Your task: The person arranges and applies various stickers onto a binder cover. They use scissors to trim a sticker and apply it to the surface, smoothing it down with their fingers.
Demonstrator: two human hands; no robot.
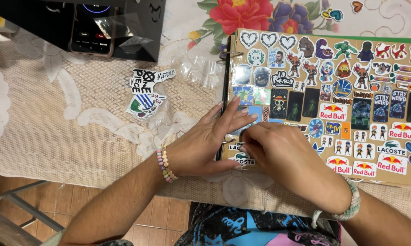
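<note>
The left hand (205, 141) is pressing flat, fingers spread, on the sticker page (324, 105); the right hand (278, 152) is pinching a sticker (248, 132) there, best peeled slowly
</note>
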